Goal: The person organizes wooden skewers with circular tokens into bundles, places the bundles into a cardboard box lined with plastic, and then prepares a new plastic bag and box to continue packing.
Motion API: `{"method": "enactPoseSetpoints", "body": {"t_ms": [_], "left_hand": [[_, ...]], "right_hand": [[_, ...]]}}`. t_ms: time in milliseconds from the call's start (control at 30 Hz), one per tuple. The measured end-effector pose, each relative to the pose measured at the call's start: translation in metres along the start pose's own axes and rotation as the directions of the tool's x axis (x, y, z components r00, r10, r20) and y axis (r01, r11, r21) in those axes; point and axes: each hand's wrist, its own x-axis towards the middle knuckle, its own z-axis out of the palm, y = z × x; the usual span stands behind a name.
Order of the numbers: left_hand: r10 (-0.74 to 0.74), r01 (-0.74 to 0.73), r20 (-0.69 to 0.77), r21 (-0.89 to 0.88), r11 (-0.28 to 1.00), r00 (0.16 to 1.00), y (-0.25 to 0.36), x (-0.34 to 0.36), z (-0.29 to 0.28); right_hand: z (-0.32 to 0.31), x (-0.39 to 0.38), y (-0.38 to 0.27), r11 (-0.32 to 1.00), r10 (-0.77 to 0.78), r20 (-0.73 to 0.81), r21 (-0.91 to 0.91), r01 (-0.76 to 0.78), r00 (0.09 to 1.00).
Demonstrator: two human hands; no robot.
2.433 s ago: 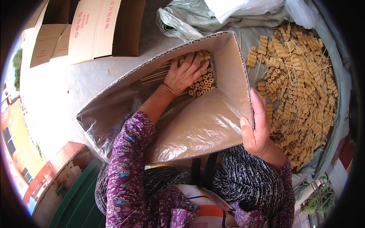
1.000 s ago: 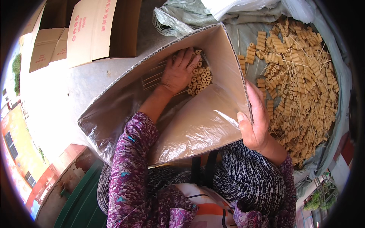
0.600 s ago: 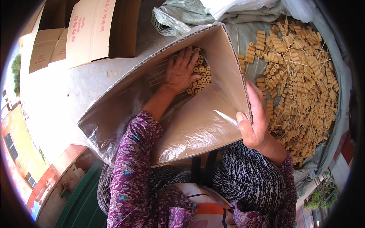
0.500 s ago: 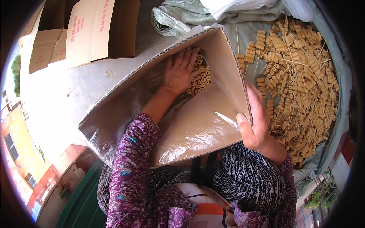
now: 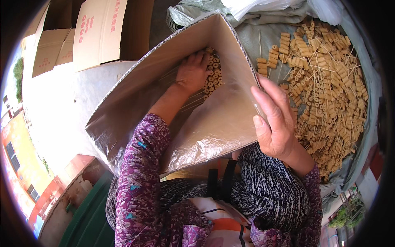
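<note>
A cardboard box [image 5: 119, 84] with a clear plastic liner [image 5: 214, 127] sits tilted over my lap, its open top facing me. Inside it, skewers of tan, ridged, hollow pieces [image 5: 212, 80] lie stacked at the far end, their thin sticks running toward the near left. My left hand [image 5: 191, 73] reaches into the box, fingers stretched out along the left side of that stack. At the box's right edge is my right hand [image 5: 275, 117], fingers apart and touching the cardboard. The undersides of my left fingers are hidden.
A large heap of the same skewers [image 5: 329, 90] lies on a grey-green sheet [image 5: 364, 53] at the right. Other cardboard boxes [image 5: 96, 31] stand at the far left. Bunched woven sacking [image 5: 193, 16] lies beyond the box, and a green object [image 5: 88, 214] stands at the lower left.
The box has shifted slightly and its far corner has tipped farther away. My right hand has loosened from the edge, its fingers now spread over it. My left hand stays by the stack.
</note>
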Motion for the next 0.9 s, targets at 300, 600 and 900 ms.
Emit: {"method": "enactPoseSetpoints", "body": {"t_ms": [300,600,900], "left_hand": [[0.194,-0.196,0.118,0.006,0.981,0.974,0.002,-0.045,-0.012],[0.064,-0.095,0.235,0.122,0.988,0.97,0.013,-0.04,0.003],[-0.195,0.295,0.25,-0.469,0.832,0.948,0.007,-0.061,-0.038]], "right_hand": [[0.007,0.0,0.001,0.997,0.046,-0.035,0.069,-0.043,0.998],[0.011,0.0,0.002,0.99,0.068,-0.073,0.131,-0.058,0.995],[0.015,-0.01,-0.002,0.983,0.062,-0.061,0.174,-0.05,0.996]]}}
